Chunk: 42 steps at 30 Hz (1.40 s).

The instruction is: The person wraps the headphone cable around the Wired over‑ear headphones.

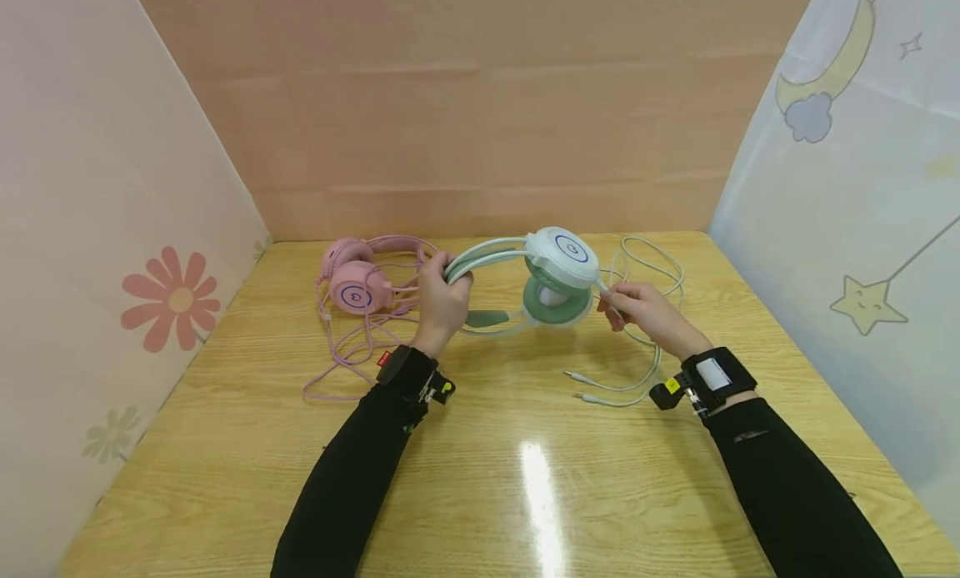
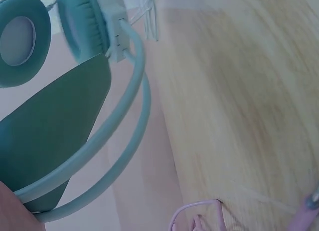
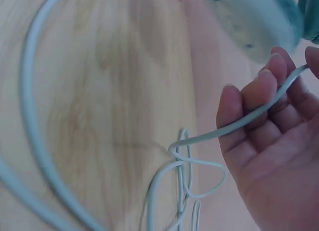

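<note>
My left hand [image 1: 440, 301] is wrapped around the band of the green headset [image 1: 558, 276], gripping it near its left end, so the headset hangs out to the right of that fist, raised off the table [image 1: 480, 444]. Its long axis runs left to right across me, band at my left, ear cups toward my right. My right hand [image 1: 637, 304] sits just beside the cups and pinches the cord [image 1: 651, 269] where it leaves the lower cup; in the right wrist view the cord [image 3: 249, 119] lies across my curled fingers [image 3: 259, 99], held between them and the thumb. From there the cord loops out behind and to the right of that hand, then trails back toward me, its plugs lying on the table in front of my right wrist. So the slack is all on my right side, nearer that hand, while the left only steadies the band. The pink headset [image 1: 360, 282] lies on the table just beyond my left hand, its own cord sprawled toward me, apart from the green one.
</note>
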Tool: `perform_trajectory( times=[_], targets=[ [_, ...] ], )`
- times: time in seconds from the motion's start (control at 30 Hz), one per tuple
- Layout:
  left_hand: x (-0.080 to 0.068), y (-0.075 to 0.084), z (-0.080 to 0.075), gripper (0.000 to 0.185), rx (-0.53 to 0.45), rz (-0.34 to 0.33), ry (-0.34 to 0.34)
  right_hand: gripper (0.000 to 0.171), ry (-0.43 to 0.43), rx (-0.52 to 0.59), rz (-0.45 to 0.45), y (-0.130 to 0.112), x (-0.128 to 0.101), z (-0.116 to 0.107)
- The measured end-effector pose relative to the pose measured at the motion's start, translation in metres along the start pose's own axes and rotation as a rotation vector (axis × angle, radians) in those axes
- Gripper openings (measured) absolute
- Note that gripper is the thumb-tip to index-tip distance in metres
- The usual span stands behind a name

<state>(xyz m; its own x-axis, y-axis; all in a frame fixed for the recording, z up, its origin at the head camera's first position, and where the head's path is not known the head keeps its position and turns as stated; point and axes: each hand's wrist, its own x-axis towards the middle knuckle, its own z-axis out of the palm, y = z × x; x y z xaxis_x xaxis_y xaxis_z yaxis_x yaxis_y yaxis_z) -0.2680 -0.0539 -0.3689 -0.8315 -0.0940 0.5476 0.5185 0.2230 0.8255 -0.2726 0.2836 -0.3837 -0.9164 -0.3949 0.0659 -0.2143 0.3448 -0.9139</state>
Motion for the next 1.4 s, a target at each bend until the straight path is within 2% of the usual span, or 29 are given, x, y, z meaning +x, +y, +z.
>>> perform_trajectory(
  times=[0.13,0.3,0.47,0.63,0.9,1.03,1.13,1.33,1.4],
  targets=[
    [0.005,0.002,-0.004,0.020,-0.021,-0.027,0.042,0.044,0.005,-0.085,0.004,0.002,-0.007,-0.001],
    [0.006,0.000,-0.007,0.017,0.002,-0.010,0.068,0.044,-0.015,-0.200,0.016,0.002,-0.018,-0.002],
    [0.005,-0.001,-0.007,0.009,0.085,0.105,0.085,0.043,-0.052,-0.289,0.055,-0.002,-0.029,-0.004],
    [0.005,-0.003,-0.005,0.008,0.174,0.224,0.104,0.047,-0.050,-0.402,0.108,-0.008,-0.037,-0.009],
    [0.005,-0.004,-0.012,0.014,0.289,0.267,0.085,0.051,-0.034,-0.622,0.174,-0.014,-0.055,-0.021],
    [0.006,-0.002,-0.019,0.020,0.411,0.345,0.054,0.044,-0.050,-0.654,0.173,-0.013,-0.061,-0.026],
    [0.007,0.000,-0.023,0.024,0.468,0.398,0.020,0.043,-0.078,-0.674,0.188,-0.014,-0.064,-0.031],
    [0.010,0.003,-0.029,0.031,0.541,0.451,0.006,0.041,-0.160,-0.706,0.234,-0.025,-0.071,-0.035],
    [0.010,0.002,-0.031,0.033,0.562,0.464,0.006,0.036,-0.163,-0.696,0.210,-0.032,-0.073,-0.032]
  ],
)
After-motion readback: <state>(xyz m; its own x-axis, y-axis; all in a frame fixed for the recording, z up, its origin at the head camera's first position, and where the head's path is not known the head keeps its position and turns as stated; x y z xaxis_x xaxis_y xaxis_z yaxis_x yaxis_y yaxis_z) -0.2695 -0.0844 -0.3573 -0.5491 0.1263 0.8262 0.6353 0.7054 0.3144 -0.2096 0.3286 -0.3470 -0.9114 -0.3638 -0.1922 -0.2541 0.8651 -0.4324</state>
